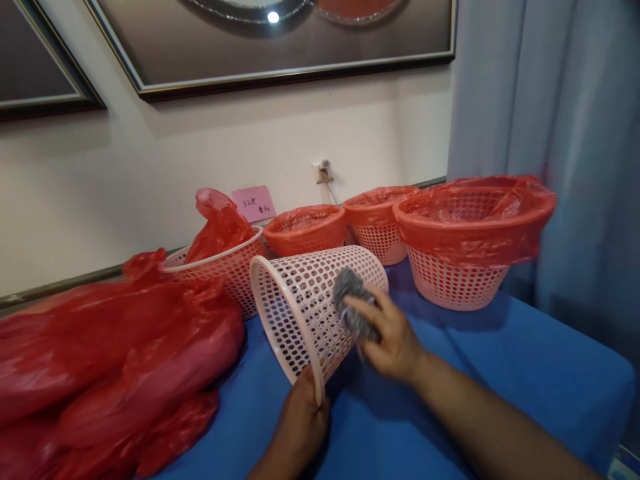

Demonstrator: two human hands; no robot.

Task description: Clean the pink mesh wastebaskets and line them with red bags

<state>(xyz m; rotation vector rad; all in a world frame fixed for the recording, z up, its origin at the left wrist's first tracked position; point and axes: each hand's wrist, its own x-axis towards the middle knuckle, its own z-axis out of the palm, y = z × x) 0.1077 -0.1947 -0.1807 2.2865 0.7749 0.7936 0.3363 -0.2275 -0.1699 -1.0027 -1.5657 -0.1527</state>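
A pale pink perforated basket lies tilted on its side on the blue table, its open mouth facing left and towards me. My left hand is closed on the lower rim of that basket. My right hand presses a grey wad of cloth or scouring pad against the basket's outer wall, its fingers curled round the wad.
Three baskets lined with red plastic bags stand in a row at the back. Another basket holds a loose red bag. A heap of red bags fills the left. A curtain hangs at right.
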